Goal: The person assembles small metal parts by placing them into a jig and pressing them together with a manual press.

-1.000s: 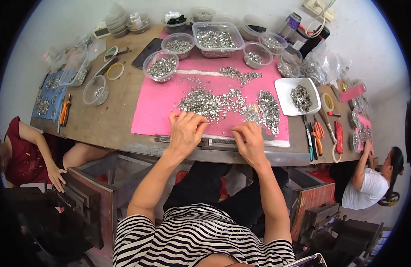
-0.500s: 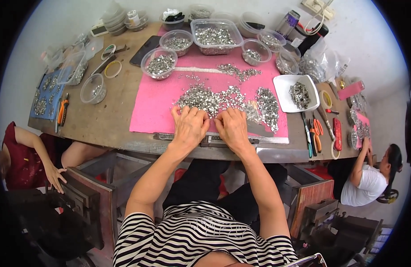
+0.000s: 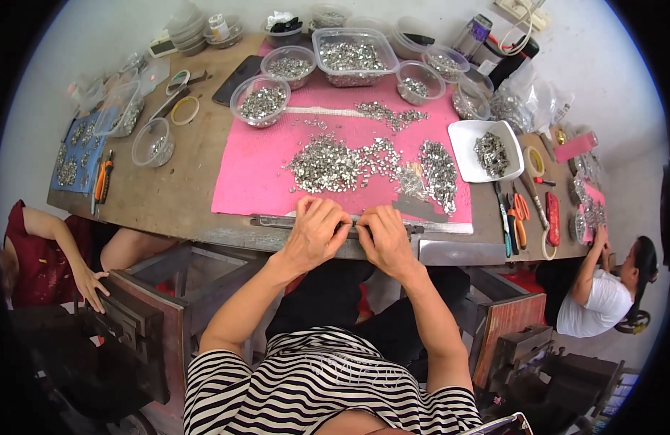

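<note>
My left hand [image 3: 317, 232] and my right hand [image 3: 385, 238] are close together over a narrow dark metal bar [image 3: 273, 222] along the table's front edge. Thumb and fingers are pinched on both, and what sits between the fingertips is too small to make out. Just beyond them, a pink mat [image 3: 251, 177] bears a big heap of small silvery metal pieces [image 3: 324, 165]. To its right lies a longer pile of such pieces [image 3: 438, 177], with a flat grey strip [image 3: 420, 208] near it.
Clear tubs of metal pieces [image 3: 261, 103] line the back of the mat. At right are a white square dish [image 3: 462, 161], pliers with orange handles [image 3: 522, 206] and a red tool [image 3: 552, 217]. Co-workers sit left [image 3: 41, 254] and right [image 3: 592, 293].
Both hands have drawn back from the edge of the heap toward me, down to the metal bar. Their fingers are now pinched there.
</note>
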A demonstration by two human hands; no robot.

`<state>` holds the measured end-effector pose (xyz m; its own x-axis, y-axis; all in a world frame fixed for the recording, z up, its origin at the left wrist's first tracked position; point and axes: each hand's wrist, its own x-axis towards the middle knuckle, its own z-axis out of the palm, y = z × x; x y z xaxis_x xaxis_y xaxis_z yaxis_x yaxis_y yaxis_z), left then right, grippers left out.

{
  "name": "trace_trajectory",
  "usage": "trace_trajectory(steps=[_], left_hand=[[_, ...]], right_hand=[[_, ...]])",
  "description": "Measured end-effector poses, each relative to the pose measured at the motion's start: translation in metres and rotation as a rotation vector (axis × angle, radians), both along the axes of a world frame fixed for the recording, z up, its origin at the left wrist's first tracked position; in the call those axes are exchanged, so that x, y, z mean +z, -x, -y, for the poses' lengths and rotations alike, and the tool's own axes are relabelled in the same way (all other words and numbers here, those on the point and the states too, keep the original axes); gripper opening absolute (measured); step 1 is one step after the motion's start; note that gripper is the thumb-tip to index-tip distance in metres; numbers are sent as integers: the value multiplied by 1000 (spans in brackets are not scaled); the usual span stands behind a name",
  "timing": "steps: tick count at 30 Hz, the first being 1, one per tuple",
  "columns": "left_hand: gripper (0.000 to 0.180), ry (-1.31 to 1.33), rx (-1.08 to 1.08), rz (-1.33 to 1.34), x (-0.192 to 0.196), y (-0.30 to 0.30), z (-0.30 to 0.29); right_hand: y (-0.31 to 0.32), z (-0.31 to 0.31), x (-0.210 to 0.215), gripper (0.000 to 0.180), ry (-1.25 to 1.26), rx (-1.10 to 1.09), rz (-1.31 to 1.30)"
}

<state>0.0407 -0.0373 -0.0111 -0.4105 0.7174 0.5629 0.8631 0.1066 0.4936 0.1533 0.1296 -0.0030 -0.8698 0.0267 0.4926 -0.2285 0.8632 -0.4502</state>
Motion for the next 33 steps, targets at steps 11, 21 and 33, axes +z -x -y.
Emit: trace_trajectory(steps=[11, 21, 33], left_hand=[[16, 8, -29, -12, 0, 2, -1], [18, 0, -30, 83, 0, 3, -2], [10, 35, 145, -72, 1, 40, -12]], right_hand=[[-1, 1, 0, 20, -151, 8, -48], [36, -17, -1, 14, -52, -153, -81], [63, -18, -14, 9, -276, -195, -55]])
